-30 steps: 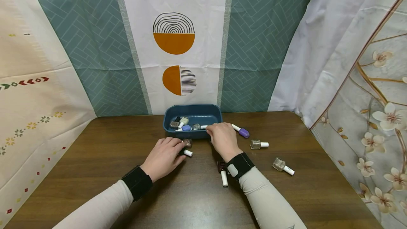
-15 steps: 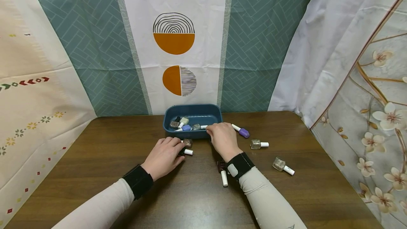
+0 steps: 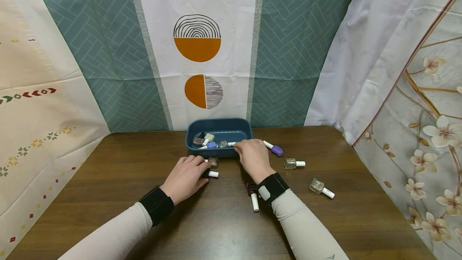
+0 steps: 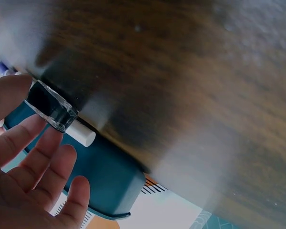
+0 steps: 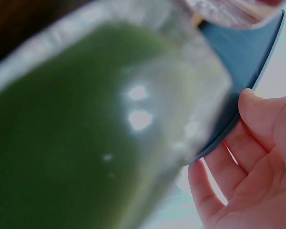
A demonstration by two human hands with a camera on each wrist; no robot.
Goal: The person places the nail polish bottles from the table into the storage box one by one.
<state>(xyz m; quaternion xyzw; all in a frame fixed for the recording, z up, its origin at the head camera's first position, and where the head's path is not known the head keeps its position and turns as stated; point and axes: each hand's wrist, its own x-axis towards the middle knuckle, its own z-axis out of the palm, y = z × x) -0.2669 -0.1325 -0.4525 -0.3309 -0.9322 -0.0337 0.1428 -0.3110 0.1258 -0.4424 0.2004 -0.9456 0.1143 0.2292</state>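
Observation:
My left hand (image 3: 185, 177) pinches a dark nail polish bottle (image 4: 51, 106) with a white cap between thumb and fingers, just in front of the blue bin (image 3: 197, 153). Beside those fingers a brown glittery nail polish bottle (image 3: 213, 163) lies on the table. With thumb and fingers on either side of its wall, my right hand (image 3: 254, 157) grips the bin's front right corner. Inside lie several bottles, among them a periwinkle one (image 3: 211, 145) and a grey glitter one (image 3: 223, 144). Close to the right wrist camera, a blurred green bottle (image 5: 81, 124) hides much of the view.
On the wooden table (image 3: 159, 240), a purple bottle (image 3: 277, 150) and two glittery bottles (image 3: 290, 163) (image 3: 317, 186) lie to the right. A dark red bottle (image 3: 251, 189) is next to the right wrist. Patterned curtains (image 3: 288, 71) hang behind the table.
The left hand has stayed almost in place while the dark bottle in its fingers has shifted slightly. The right hand and the bin have not visibly moved.

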